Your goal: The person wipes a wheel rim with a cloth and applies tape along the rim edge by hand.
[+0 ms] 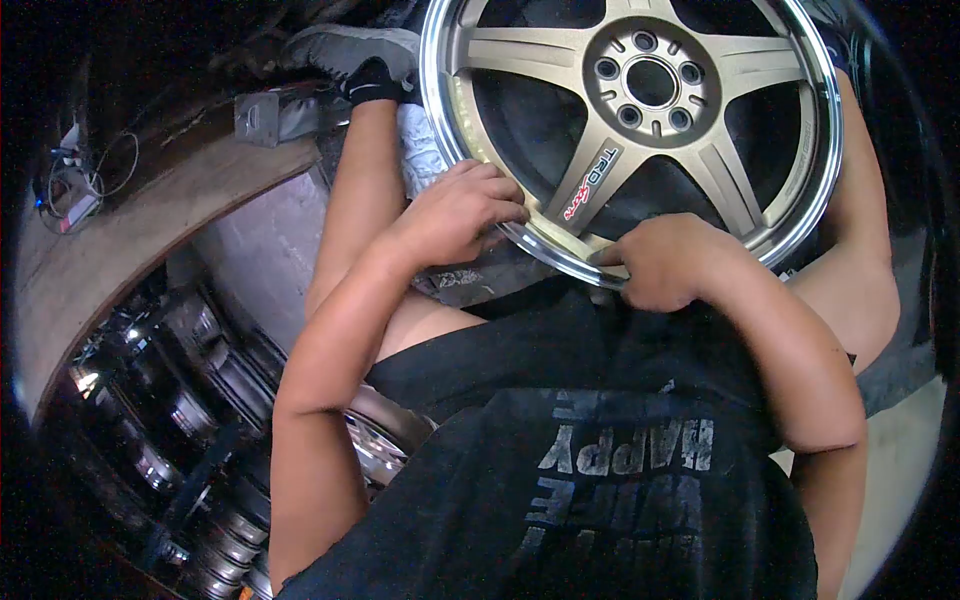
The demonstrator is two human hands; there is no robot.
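A bronze five-spoke wheel (pixel 740 80) with a polished silver lip lies between the person's legs. Pale yellow tape (pixel 548 229) runs along the inner side of the lip, at the left and lower left. Curled over the lip at the lower left is my left hand (pixel 465 212), its fingertips by the tape. My right hand (pixel 668 262) grips the lower edge, index finger on the tape's lower end and thumb at the outer side of the lip. The undersides of both hands' fingers are hidden.
A curved wooden surface (pixel 150 215) stands at the left, with a small cable and device (pixel 78 205) on it. Several shiny wheels (pixel 130 430) lie below it. A clear plastic piece (pixel 258 118) and a grey shoe (pixel 345 50) are at the upper left.
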